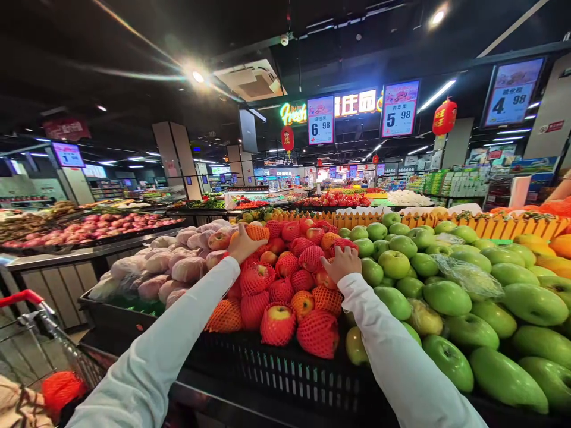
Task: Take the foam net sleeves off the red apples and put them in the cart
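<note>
Red apples [277, 324] in red and orange foam nets lie heaped in a black slatted crate [303, 374] in front of me. My left hand [244, 244] is at the heap's far left, thumb raised and fingers spread, against an apple in an orange net [257, 232]. At the heap's right side, my right hand [343, 262] rests with its fingers apart and slightly bent, their tips at an apple in a red net [345, 244]. What lies under each palm is hidden. Neither hand shows a clear grip on an apple.
Green apples [450, 297] fill the right side, some in plastic film. Pale wrapped fruit [190, 268] lies left of the red apples. A shopping cart [40, 333] with a red net bag [63, 389] stands at lower left. Price screens [320, 120] hang overhead.
</note>
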Available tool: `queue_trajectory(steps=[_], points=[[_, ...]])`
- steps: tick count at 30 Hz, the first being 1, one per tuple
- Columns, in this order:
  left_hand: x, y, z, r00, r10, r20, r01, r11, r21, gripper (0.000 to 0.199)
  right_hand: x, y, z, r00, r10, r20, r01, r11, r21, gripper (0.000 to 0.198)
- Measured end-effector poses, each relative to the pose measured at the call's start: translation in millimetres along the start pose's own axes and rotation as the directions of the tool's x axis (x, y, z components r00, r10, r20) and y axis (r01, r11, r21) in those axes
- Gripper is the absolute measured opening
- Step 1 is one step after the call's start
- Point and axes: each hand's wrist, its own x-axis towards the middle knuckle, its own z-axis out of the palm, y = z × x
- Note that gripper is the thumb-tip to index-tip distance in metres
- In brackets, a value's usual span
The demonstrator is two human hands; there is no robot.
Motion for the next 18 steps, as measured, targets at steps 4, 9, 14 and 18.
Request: queue_trajectory(steps=[4, 9, 14, 18], points=[[4, -14, -2, 0.977, 0.187, 0.104, -0.213, 0.899, 0.382, 0.093, -1, -1, 0, 1.000, 0.008, 0.002, -0.008, 1.000, 0.009, 0.057], [0, 5, 2, 0.966, 0.213, 0.146, -0.239, 0.952, 0.193, 0.083, 0, -1, 1, 0.997, 0.026, -0.071, -0.024, 0.999, 0.026, 0.068], [-20, 64, 17, 0.940, 0.306, 0.151, -0.301, 0.952, -0.054, 0.085, 1, -1, 9, 0.986, 0.054, -0.156, -0.046, 0.998, 0.052, 0.078], [-31, 110, 42, 0.914, 0.385, 0.130, -0.375, 0.922, -0.097, 0.095, 3, 2, 14, 0.980, 0.051, -0.191, -0.038, 0.997, 0.067, 0.089]])
